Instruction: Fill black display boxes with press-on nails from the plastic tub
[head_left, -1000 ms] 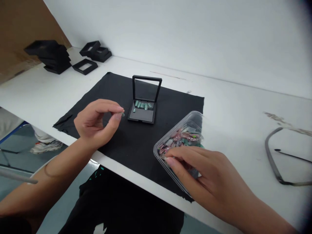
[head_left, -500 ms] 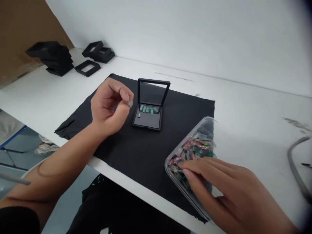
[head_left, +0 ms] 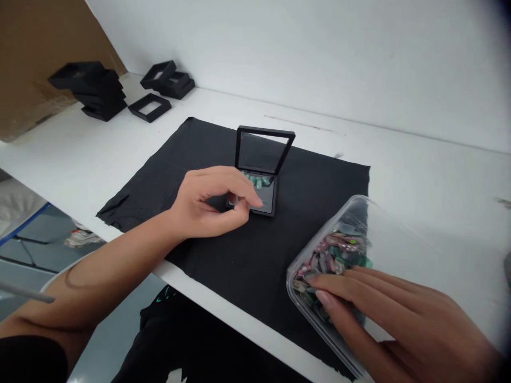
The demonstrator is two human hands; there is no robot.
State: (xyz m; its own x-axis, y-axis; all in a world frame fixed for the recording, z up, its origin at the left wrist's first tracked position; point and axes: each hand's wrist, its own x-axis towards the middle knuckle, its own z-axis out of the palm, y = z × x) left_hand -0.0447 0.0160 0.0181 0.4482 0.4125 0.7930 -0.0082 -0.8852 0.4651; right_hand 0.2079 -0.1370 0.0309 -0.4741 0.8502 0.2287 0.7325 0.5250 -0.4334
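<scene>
My left hand is over the front of a small black display case, thumb and forefinger pinched on a green press-on nail. The case's framed clear lid stands raised. Several glossy green nails lie along the back of its grey inside; my hand covers the left front part. My right hand reaches into a clear plastic tub of mixed pink, green and grey nails. Its thumb and forefinger are close together among the pieces; whatever they grip is unclear.
A black cloth lies under the case and part of the tub on the white table. Stacked black cases stand at the far left, beside several others. A white wall rises behind.
My left hand has moved right and down to the case, carrying the green press-on nail. My right hand stays in the tub. The whole view has shifted slightly.
</scene>
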